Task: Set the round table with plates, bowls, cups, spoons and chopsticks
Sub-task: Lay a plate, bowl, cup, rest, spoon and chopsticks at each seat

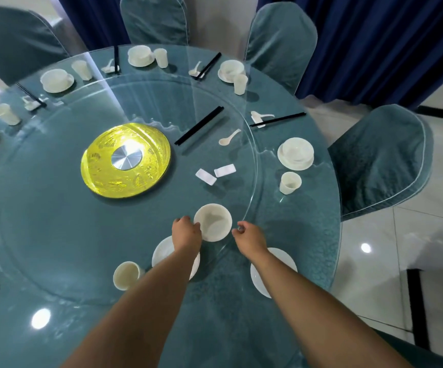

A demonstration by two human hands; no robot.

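The left hand (187, 229) pinches the rim of the bowl (213, 222) near the turntable's (55, 235) near edge; the right hand (248, 236) hangs loosely curled just beside it, holding nothing. A one-sided rim grip could let the bowl tip, slide on glass, or knock the plate (162, 252) under the wrist.

The scene is brightly and evenly lit from overhead. Round lamp reflections glare on the glass table top (40, 318) at lower left and on the floor tiles (365, 247) at right. Soft shadows sit beside the cups and bowls. Wide-angle distortion bends the chairs (379, 160) and curtain (374, 43) toward the frame edges; the far settings look slightly soft.
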